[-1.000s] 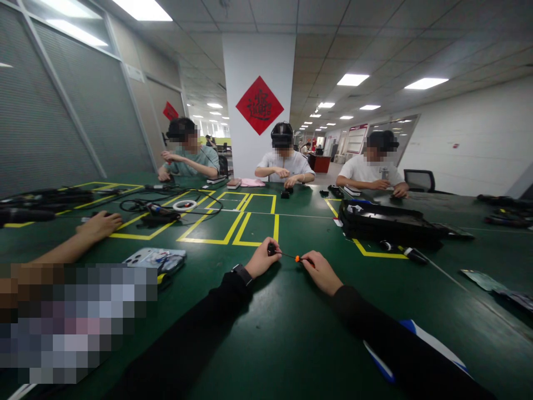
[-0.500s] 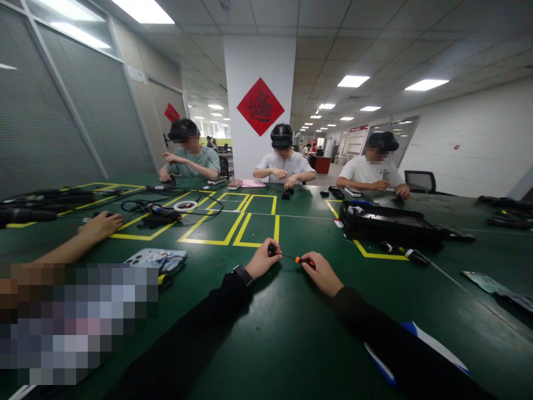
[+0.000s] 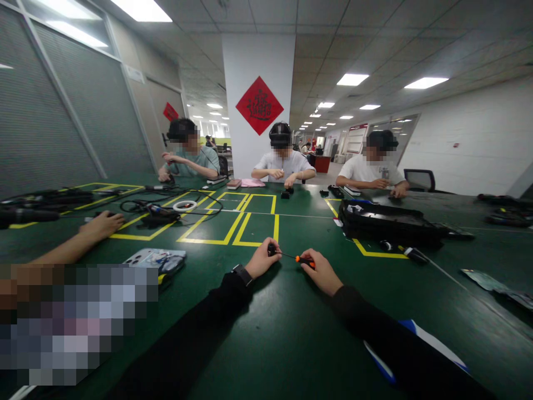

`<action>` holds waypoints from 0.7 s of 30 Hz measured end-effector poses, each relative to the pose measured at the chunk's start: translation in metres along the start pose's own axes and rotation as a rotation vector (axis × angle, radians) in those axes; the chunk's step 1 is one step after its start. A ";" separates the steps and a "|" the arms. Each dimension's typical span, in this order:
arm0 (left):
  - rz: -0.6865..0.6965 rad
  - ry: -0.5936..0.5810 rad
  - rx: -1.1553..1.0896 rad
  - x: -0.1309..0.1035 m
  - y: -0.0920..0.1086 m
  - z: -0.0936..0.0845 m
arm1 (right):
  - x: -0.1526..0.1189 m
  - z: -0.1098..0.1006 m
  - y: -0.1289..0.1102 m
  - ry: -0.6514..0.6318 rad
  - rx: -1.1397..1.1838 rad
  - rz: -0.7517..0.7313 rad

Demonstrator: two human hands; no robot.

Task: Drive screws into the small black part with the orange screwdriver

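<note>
Wears a long, plain black left sleeve (image 3: 187, 328) and a matching right sleeve (image 3: 387, 339), both reaching to the wrist. Looks slightly browner around the right cuff (image 3: 345, 300). Has a dark wristwatch (image 3: 242, 274) with a pale glint, fastened just beyond the left sleeve. Leaves left hand (image 3: 261, 260) and right hand (image 3: 323, 273) bare.

Bare counter (image 3: 266, 344) lies open between the forearms; the black tray (image 3: 387, 219) blocks the far right.

A white pillar (image 3: 258, 150) bears a red diamond sign (image 3: 260, 105); lit panels (image 3: 352, 80) dot the grey tiled ceiling (image 3: 316, 33).
</note>
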State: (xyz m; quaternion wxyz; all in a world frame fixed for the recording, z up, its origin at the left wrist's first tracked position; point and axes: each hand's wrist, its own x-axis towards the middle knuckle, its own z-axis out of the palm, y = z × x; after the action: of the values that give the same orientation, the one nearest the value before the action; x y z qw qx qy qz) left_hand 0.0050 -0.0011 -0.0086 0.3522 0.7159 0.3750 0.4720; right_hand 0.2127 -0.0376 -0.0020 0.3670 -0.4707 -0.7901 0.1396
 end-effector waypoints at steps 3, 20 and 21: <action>0.004 -0.005 0.000 0.000 -0.001 0.000 | 0.000 0.000 -0.001 -0.006 0.026 0.021; 0.007 0.001 -0.016 0.000 0.001 0.000 | 0.000 0.000 0.001 -0.026 0.023 0.045; 0.006 0.000 -0.013 0.000 0.001 0.000 | 0.000 0.001 0.001 -0.029 0.015 0.041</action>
State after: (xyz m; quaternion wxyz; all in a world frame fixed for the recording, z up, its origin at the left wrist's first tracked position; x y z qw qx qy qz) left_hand 0.0055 -0.0019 -0.0075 0.3556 0.7147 0.3699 0.4752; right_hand 0.2128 -0.0371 -0.0028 0.3560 -0.4818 -0.7846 0.1598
